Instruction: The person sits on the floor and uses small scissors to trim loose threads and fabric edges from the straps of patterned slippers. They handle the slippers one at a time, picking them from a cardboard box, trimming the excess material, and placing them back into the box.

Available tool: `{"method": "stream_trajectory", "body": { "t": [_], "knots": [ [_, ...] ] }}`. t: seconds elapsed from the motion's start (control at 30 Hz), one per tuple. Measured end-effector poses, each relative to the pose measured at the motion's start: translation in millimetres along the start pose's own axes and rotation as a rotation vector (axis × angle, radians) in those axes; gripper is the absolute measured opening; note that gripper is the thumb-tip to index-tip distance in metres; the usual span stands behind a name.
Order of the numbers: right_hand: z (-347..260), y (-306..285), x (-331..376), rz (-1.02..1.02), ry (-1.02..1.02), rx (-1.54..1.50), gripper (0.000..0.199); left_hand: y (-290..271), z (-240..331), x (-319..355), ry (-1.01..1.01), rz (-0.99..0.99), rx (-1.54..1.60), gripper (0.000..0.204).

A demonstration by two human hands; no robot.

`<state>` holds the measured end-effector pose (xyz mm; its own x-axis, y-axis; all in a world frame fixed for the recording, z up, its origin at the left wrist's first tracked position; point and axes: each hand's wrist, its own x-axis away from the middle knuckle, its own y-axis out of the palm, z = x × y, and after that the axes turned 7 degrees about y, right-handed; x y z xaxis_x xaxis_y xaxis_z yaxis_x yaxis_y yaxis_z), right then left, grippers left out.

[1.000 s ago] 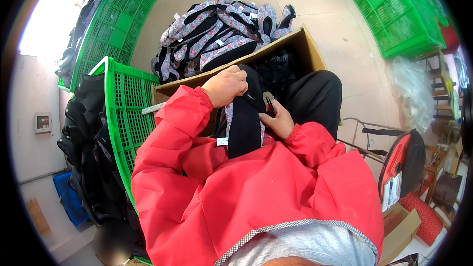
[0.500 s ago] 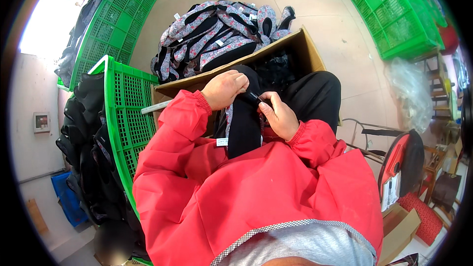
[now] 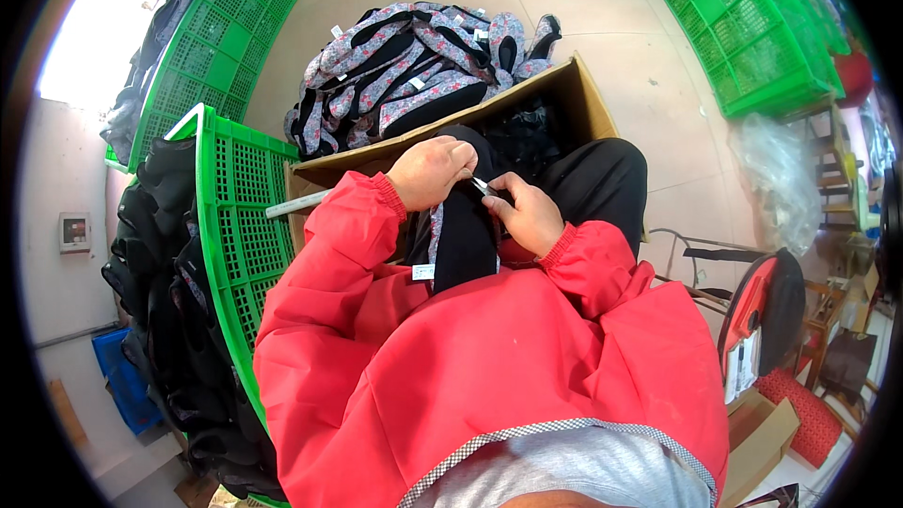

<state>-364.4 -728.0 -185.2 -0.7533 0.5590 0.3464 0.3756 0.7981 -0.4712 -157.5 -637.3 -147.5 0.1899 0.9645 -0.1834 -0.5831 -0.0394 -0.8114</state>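
My left hand point(image 3: 431, 171) is closed on the upper edge of a black garment point(image 3: 463, 243) with grey patterned trim that lies across my lap. A white tag point(image 3: 423, 271) hangs from its left side. My right hand point(image 3: 529, 214) holds a small metal snipper point(image 3: 486, 188), its tip touching the garment right next to my left fingers. Both red sleeves point(image 3: 357, 254) come up from below. An open cardboard box point(image 3: 564, 99) with dark garments inside stands just beyond my knees.
A heap of grey patterned garments point(image 3: 404, 66) lies on the floor behind the box. A green plastic crate point(image 3: 235, 216) full of black garments stands at my left. More green crates point(image 3: 752, 47) sit at the far right. A red-and-black chair point(image 3: 762, 310) is at my right.
My right hand has slid a little to the right and down, and the snipper tip now shows at the garment edge. My left hand has kept its grip.
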Motion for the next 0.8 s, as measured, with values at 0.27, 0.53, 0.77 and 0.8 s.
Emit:
{"method": "stream_trajectory", "body": {
  "t": [0.27,0.53,0.77,0.8],
  "knots": [
    [-2.0,0.6,-1.1,0.014,0.002,0.017,0.029,1.4,-1.4,-2.4,-0.014,-0.01,-0.027,0.008],
    [8.3,5.4,-3.1,0.027,-0.05,-0.055,0.025,-3.4,0.6,-7.6,-0.006,0.067,-0.057,0.007],
    [32.0,22.4,1.3,0.073,-0.237,-0.313,0.028,-14.1,-16.1,-53.0,-0.025,0.226,-0.088,0.011],
    [34.2,25.4,1.7,0.088,-0.275,-0.34,0.029,-9.6,-20.0,-58.5,0.014,0.256,-0.077,0.013]
  ]
}}
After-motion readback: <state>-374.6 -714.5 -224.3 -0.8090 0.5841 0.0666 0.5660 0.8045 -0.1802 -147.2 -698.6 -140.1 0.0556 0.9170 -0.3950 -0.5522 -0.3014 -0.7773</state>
